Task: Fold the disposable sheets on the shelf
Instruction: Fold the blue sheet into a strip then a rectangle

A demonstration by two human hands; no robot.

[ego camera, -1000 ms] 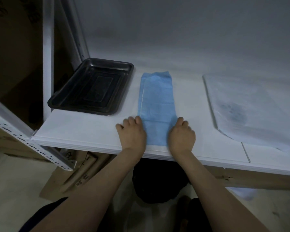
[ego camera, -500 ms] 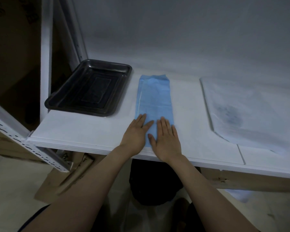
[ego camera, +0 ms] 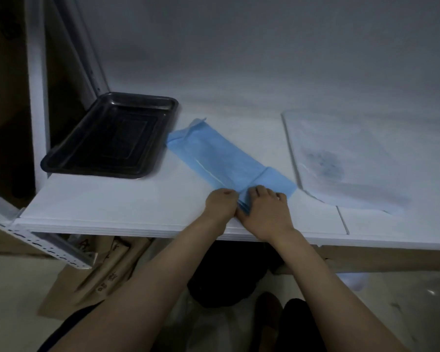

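A blue disposable sheet, folded into a long narrow strip, lies diagonally on the white shelf, its far end by the black tray and its near end at my hands. My left hand and my right hand sit side by side near the shelf's front edge, both pinching the strip's near end, whose layered edge bunches up between them. A short part of the strip pokes out to the right past my right hand. The strip's far corner curls up slightly.
A black empty tray stands at the back left of the shelf. A white sheet in clear wrapping lies on the right. A metal upright bounds the left side. Cardboard lies on the floor below.
The strip has turned from straight to diagonal. My hands went from lying flat on its near end to closing on that end, close together, and shifted to the right.
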